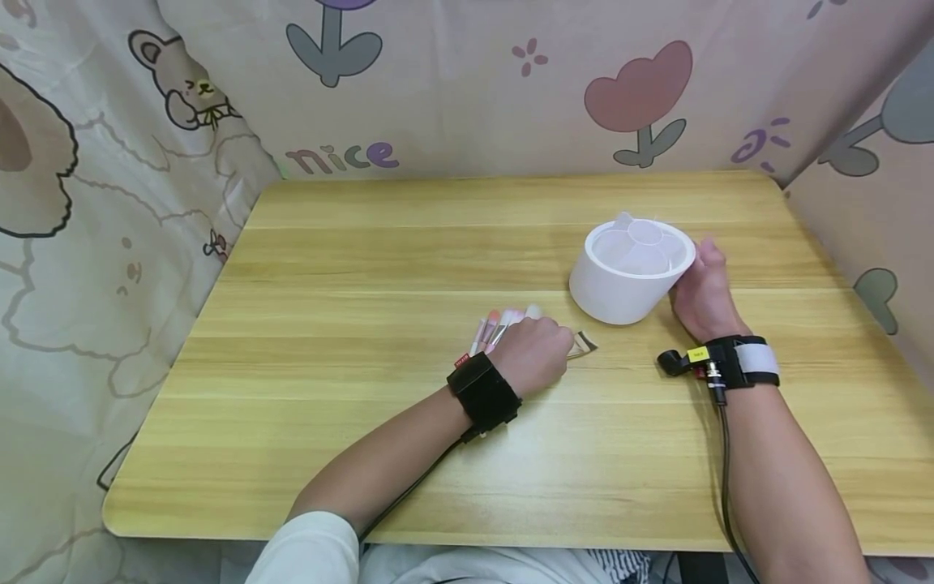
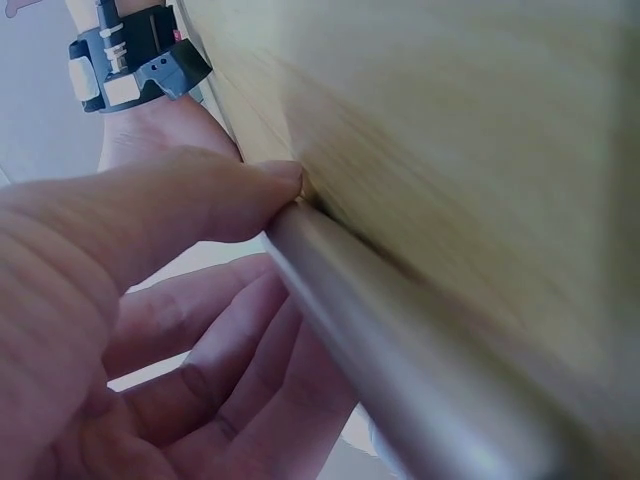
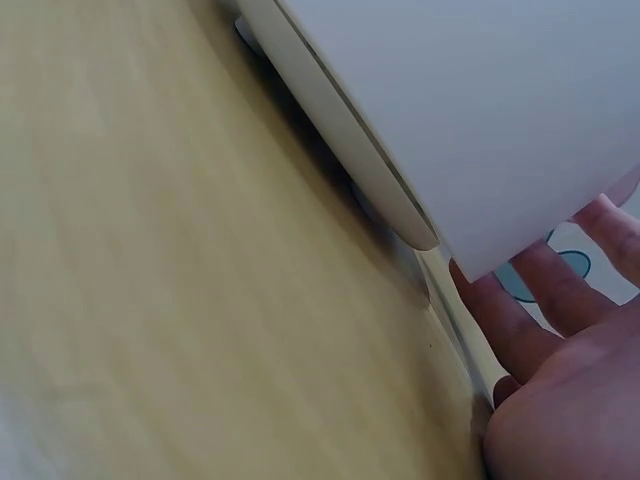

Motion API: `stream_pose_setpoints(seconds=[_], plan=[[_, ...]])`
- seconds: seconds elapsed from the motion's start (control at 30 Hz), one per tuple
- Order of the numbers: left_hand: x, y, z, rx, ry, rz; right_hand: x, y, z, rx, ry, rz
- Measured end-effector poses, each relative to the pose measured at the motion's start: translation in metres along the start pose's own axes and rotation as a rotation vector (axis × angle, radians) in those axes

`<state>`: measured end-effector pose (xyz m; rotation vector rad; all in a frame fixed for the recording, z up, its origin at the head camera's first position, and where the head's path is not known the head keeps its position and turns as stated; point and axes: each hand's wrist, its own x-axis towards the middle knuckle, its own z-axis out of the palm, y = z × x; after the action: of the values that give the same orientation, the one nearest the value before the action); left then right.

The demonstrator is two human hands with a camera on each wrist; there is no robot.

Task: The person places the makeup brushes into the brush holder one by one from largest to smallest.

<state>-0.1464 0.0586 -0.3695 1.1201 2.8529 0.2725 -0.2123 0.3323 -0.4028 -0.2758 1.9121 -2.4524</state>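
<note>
A bundle of makeup brushes (image 1: 499, 324) with pink and white heads pokes out beyond my left hand (image 1: 536, 353). That hand pinches a smooth, pale, rounded piece (image 2: 370, 320) between thumb and fingers, low over the table in the left wrist view; my hand hides most of the bundle. A small red tag (image 1: 461, 359) shows on one side, and a brownish, dark-edged end (image 1: 582, 345) on the other. To the right stands a white round organizer (image 1: 620, 288) with a clear, petal-like divided insert. Against its right side rest the extended fingers of my right hand (image 1: 702, 296).
Everything lies on a light wooden tabletop (image 1: 365, 324). Printed cloth (image 1: 467, 105) hangs behind it and along the sides. Cables run from both wrist straps back toward the front edge. In the right wrist view, the organizer's base (image 3: 340, 130) shows a rim near the table.
</note>
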Motion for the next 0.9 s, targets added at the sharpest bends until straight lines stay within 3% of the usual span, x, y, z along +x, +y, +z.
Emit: stream_pose_setpoints(seconds=[0.3,0.9], plan=[[0.0003,0.0000,0.0013,0.008,0.011,0.004,-0.0013,-0.0031,0.0000,0.004,-0.023,0.047],[0.0008,0.0003,0.0010,0.006,-0.006,-0.003,-0.0025,-0.0036,-0.0010,-0.014,-0.022,0.054]])
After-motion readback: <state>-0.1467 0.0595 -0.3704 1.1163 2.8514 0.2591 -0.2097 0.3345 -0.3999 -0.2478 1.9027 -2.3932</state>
